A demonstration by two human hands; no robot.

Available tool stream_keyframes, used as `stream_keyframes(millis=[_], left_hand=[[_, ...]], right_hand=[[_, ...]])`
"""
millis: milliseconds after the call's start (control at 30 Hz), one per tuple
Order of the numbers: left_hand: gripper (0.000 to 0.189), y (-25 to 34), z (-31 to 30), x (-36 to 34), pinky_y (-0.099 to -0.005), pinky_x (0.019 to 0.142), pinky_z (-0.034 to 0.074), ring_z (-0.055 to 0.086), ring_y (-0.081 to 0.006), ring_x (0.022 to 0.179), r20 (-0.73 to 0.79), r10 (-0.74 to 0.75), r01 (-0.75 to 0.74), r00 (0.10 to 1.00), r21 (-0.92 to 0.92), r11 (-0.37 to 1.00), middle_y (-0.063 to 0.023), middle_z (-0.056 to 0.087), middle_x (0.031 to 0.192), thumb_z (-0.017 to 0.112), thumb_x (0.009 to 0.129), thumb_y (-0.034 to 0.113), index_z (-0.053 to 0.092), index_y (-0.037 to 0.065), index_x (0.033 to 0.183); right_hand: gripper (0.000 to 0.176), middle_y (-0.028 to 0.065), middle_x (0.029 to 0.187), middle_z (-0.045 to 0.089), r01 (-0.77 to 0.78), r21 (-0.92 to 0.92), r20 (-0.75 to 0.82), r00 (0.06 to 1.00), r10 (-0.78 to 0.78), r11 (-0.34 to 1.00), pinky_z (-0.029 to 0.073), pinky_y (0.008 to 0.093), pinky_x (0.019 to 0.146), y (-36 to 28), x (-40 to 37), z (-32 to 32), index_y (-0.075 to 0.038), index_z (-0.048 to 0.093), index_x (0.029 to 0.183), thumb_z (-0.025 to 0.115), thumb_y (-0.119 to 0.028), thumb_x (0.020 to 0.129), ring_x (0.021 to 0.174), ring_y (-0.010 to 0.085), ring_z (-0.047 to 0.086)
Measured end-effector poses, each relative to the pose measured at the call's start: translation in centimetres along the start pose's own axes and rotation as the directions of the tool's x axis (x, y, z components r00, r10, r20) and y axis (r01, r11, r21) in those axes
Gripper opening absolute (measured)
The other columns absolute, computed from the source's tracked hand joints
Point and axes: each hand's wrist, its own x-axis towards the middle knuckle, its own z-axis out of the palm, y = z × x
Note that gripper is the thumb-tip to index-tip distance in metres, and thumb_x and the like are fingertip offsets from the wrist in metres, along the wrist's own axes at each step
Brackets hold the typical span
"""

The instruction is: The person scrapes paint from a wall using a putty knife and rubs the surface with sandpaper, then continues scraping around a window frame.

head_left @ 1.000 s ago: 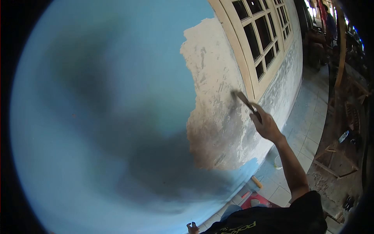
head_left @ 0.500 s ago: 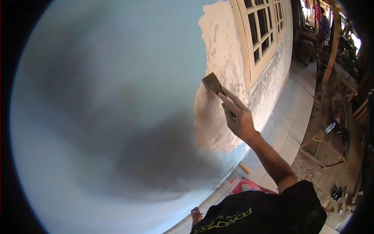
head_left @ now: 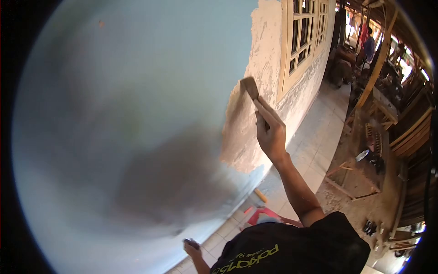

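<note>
My right hand (head_left: 272, 132) is closed around the handle of a putty knife (head_left: 249, 86). The knife's broad, dull blade lies at the border between blue paint and a bare, patchy cream area (head_left: 248, 132) of the wall. Two fingers stretch along the handle towards the blade. Low in the view, my left hand (head_left: 192, 248) is closed around a small dark thing beside the blue wall (head_left: 182, 82). What that thing is cannot be made out.
A cream-framed window (head_left: 299, 41) is set in the wall. On the tiled floor (head_left: 315, 141) below lie a wooden stick (head_left: 260, 195) and a red thing (head_left: 263, 212). To the right stands a wooden bench (head_left: 356, 178) with a bottle (head_left: 362, 155). A person (head_left: 368, 48) is far back.
The view has shifted, so window and bench appear further left. My right hand's blade is now slightly higher on the patch border. My left hand has come further into view, showing the dark thing.
</note>
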Motion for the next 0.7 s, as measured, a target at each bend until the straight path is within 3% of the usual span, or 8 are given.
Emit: stream_keyframes(millis=[33, 67, 100, 133, 233, 267, 367, 700], left_hand=[[0.034, 2.2, 2.6, -0.3, -0.0267, 0.040, 0.039, 0.046, -0.0129, 0.044, -0.176, -0.118, 0.080, 0.977, -0.210, 0.974, -0.0029, 0.055, 0.066, 0.054, 0.096, 0.050, 0.052, 0.017, 0.089], [0.043, 5.7, 8.0, -3.9, -0.0257, 0.041, 0.039, 0.046, -0.0125, 0.046, -0.239, -0.045, -0.012, 0.970, -0.234, 0.972, -0.0031, 0.057, 0.073, 0.054, 0.093, 0.060, 0.051, 0.017, 0.091], [0.053, 5.3, 4.5, -1.0, -0.0246, 0.041, 0.038, 0.044, -0.0123, 0.048, 0.062, 0.031, -0.015, 0.998, -0.232, 0.973, -0.0055, 0.057, 0.077, 0.055, 0.089, 0.067, 0.052, 0.015, 0.100], [0.065, 8.6, 9.9, -4.3, -0.0230, 0.042, 0.036, 0.042, -0.0121, 0.049, -0.156, -0.016, -0.031, 0.988, -0.292, 0.956, -0.0076, 0.056, 0.081, 0.055, 0.085, 0.072, 0.051, 0.012, 0.111], [0.081, 11.2, 13.5, -6.0, -0.0217, 0.044, 0.037, 0.042, -0.0130, 0.050, -0.164, -0.087, 0.033, 0.983, -0.307, 0.951, -0.0097, 0.055, 0.084, 0.054, 0.078, 0.080, 0.049, 0.009, 0.116], [0.090, 11.7, 14.4, -6.9, -0.0225, 0.050, 0.040, 0.043, -0.0154, 0.057, -0.175, -0.146, 0.083, 0.974, -0.325, 0.942, -0.0102, 0.055, 0.091, 0.056, 0.071, 0.085, 0.050, 0.007, 0.116], [0.093, 12.7, 17.0, -8.3, -0.0240, 0.052, 0.042, 0.046, -0.0181, 0.062, -0.209, -0.036, -0.031, 0.977, -0.309, 0.951, -0.0098, 0.055, 0.090, 0.055, 0.069, 0.087, 0.050, 0.006, 0.115], [0.099, 13.6, 18.3, -8.2, -0.0261, 0.055, 0.041, 0.048, -0.0184, 0.068, -0.207, -0.092, 0.015, 0.974, -0.346, 0.938, -0.0074, 0.055, 0.089, 0.047, 0.064, 0.093, 0.050, 0.004, 0.109]], right_hand=[[0.027, 0.0176, 0.124, 0.064, 0.004, -0.008, -0.030, 1.000, -0.005, 1.000, 0.057, 0.0352, 0.086, -0.2, 0.3, 0.1, -0.003, 0.067, 0.118, 0.060, 0.000, 0.092, 0.110, 0.0311, 0.065], [0.028, 0.0191, 0.122, 0.065, -0.045, 0.050, -0.003, 0.999, 0.045, 0.998, 0.056, 0.0354, 0.088, -0.6, 0.3, 0.0, 0.000, 0.066, 0.119, 0.060, 0.002, 0.091, 0.112, 0.0315, 0.065], [0.028, 0.0191, 0.122, 0.065, -0.043, 0.041, 0.016, 0.999, 0.042, 0.998, 0.056, 0.0354, 0.088, -0.7, -0.2, 0.1, 0.000, 0.066, 0.119, 0.060, 0.002, 0.091, 0.112, 0.0315, 0.065], [0.028, 0.0198, 0.122, 0.064, -0.022, 0.026, 0.016, 1.000, 0.021, 0.999, 0.056, 0.0356, 0.089, -0.7, -0.8, 0.3, 0.000, 0.065, 0.119, 0.059, 0.002, 0.092, 0.112, 0.0319, 0.064], [0.029, 0.0211, 0.124, 0.063, 0.041, 0.016, 0.007, 0.999, -0.041, 0.999, 0.055, 0.0362, 0.091, -0.9, -1.2, 0.7, 0.002, 0.064, 0.120, 0.058, 0.003, 0.092, 0.114, 0.0327, 0.063], [0.029, 0.0211, 0.124, 0.063, 0.020, 0.022, -0.004, 1.000, -0.019, 1.000, 0.055, 0.0363, 0.091, -1.1, -0.7, 0.9, 0.002, 0.064, 0.120, 0.058, 0.003, 0.092, 0.114, 0.0326, 0.063], [0.029, 0.0210, 0.124, 0.063, 0.016, -0.021, -0.008, 1.000, -0.016, 1.000, 0.055, 0.0367, 0.091, -1.5, 0.0, 0.6, 0.002, 0.064, 0.120, 0.058, 0.004, 0.092, 0.113, 0.0322, 0.064], [0.024, 0.0220, 0.120, 0.065, 0.083, -0.060, -0.038, 0.996, -0.086, 0.995, 0.057, 0.0360, 0.089, -1.3, -0.2, 0.8, 0.002, 0.066, 0.116, 0.058, 0.002, 0.093, 0.112, 0.0327, 0.064]])
